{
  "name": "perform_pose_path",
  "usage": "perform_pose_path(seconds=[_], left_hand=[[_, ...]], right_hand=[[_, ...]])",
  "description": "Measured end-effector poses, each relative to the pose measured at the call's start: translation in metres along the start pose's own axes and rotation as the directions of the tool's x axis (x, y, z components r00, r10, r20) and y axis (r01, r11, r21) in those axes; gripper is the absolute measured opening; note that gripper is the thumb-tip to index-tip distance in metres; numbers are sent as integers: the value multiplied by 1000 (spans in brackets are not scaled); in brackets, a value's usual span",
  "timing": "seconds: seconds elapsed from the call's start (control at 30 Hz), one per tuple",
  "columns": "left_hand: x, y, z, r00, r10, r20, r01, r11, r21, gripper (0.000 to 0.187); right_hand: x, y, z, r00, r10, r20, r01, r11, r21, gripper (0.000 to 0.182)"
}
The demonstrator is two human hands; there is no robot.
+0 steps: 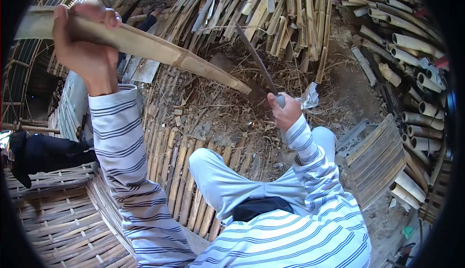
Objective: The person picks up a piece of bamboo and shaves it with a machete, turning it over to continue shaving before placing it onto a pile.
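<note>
My left hand (89, 50) is raised at the upper left, its fingers wrapped round a long split bamboo piece (177, 57). The piece slants down to the right, and its narrower end hangs above the litter-strewn ground. My right hand (286, 112) is closed on the grey handle of a long-bladed knife (257, 59), held in front of my right knee. The blade points up and away to the left. A gap shows between the blade and the bamboo's near end.
Ahead lies a large heap of split bamboo strips (256, 1). Cut bamboo tubes (409, 57) are stacked along the right, beside a slatted bamboo panel (378, 159). Bamboo slats (174, 171) lie by my legs. A person in dark clothes (53, 151) is at the left, near woven bamboo (68, 224).
</note>
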State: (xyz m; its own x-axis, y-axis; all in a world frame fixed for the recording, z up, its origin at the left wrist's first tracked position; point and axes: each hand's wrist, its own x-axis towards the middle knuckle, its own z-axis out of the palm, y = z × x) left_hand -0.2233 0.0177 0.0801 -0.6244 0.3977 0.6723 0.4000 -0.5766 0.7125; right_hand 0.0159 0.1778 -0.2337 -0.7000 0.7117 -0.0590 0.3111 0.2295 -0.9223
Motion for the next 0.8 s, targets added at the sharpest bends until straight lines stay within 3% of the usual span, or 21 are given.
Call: perform_pose_path(seconds=[0.07, 0.17, 0.27, 0.37, 0.4, 0.47, 0.5, 0.53, 0.57, 0.6, 0.63, 0.7, 0.77, 0.8], left_hand=[[-1, -1, -8, 989, -48, 143, 68, 987, -143, 47], [-9, 5, 2, 992, -22, 124, 30, 998, -61, 52], [-11, 2, 8, 998, 46, 44, -47, 999, 26, 53], [-9, 0, 7, 1000, 26, 17, -27, 997, 70, 47], [-8, 0, 8, 1000, 14, 15, -15, 996, 83, 46], [-10, 1, 19, 994, 53, -91, -38, 987, 158, 42], [-13, 1, 23, 987, 73, -144, -44, 980, 195, 41], [-17, 3, 20, 988, 55, -147, -24, 978, 208, 40], [-20, 6, 16, 988, 47, -145, -15, 976, 217, 40], [-19, 7, 13, 991, 40, -131, -9, 974, 225, 40], [-14, 7, 11, 996, 47, -70, -34, 985, 169, 38], [-17, 6, 6, 1000, 22, 8, -22, 997, 76, 36], [-18, 0, 13, 995, 99, 19, -101, 980, 172, 35], [-15, -1, 12, 993, 117, 21, -119, 974, 194, 34]], right_hand=[[6, -17, 9, 1000, -1, 10, 1, 999, 42, 60], [0, -82, 0, 998, -59, 7, 57, 984, 166, 50], [-8, -135, -8, 945, -292, -151, 319, 924, 210, 46], [-16, -148, 2, 936, -304, -174, 342, 904, 257, 30], [-15, -127, 19, 909, -368, -198, 403, 896, 187, 31], [-14, -61, 59, 965, -261, -2, 257, 952, -166, 34], [-9, -30, 77, 993, 108, 55, -80, 928, -364, 41], [4, 29, 90, 956, 274, 103, -204, 877, -435, 48], [18, 102, 97, 912, 142, 384, 115, 811, -574, 50], [19, 145, 101, 890, 403, 212, -259, 831, -493, 50], [8, 155, 102, 920, 391, 7, -338, 806, -485, 49], [7, 128, 89, 976, 204, -79, -219, 902, -372, 51], [7, 40, 56, 988, 154, -14, -155, 979, -133, 53], [10, -1, 44, 997, 57, -43, -59, 998, -30, 49]])
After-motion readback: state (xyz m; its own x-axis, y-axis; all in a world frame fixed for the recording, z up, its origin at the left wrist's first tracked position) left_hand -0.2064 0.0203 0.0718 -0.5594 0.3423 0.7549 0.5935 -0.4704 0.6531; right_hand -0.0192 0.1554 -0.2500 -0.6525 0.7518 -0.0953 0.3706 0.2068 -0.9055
